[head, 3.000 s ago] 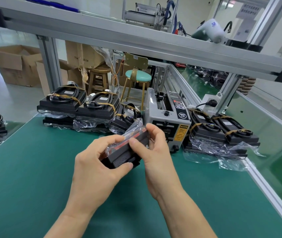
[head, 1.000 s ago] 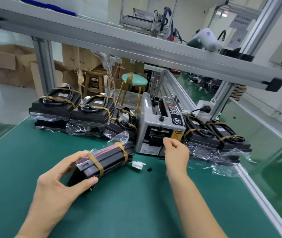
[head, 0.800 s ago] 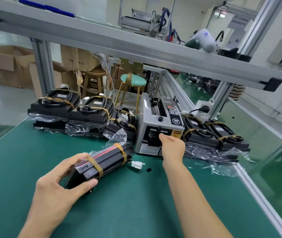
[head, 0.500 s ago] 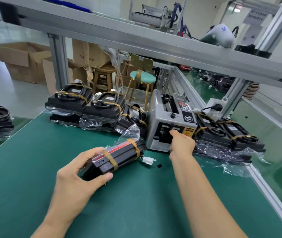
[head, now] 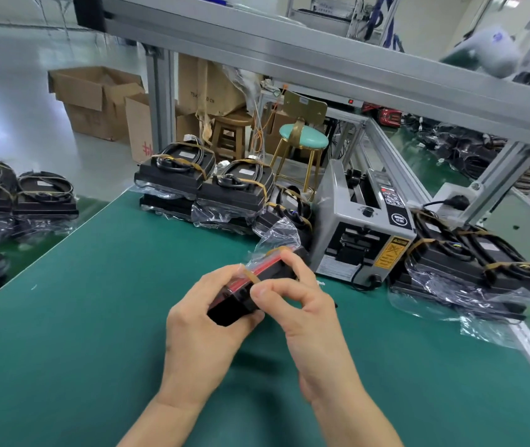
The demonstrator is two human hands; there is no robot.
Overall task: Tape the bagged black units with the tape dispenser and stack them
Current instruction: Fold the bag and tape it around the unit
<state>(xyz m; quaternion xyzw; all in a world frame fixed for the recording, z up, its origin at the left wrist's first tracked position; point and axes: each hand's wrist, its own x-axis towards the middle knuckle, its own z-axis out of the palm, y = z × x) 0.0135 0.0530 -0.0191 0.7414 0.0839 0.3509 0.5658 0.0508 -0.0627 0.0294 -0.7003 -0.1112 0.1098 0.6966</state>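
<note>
Black, bagged unit (head: 250, 287) sits just in front of the tape dispenser (head: 362, 233), raised over the green table (head: 96, 317). Left hand (head: 207, 330) grips its near end; right hand (head: 302, 312) pinches its tan tape band (head: 252, 276). Taped stacks (head: 205, 188) lie left of the dispenser.

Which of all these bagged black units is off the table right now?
The bagged black unit with the red stripe, held between the left hand and right hand. The other bagged units lie stacked beside the grey tape dispenser.
</note>
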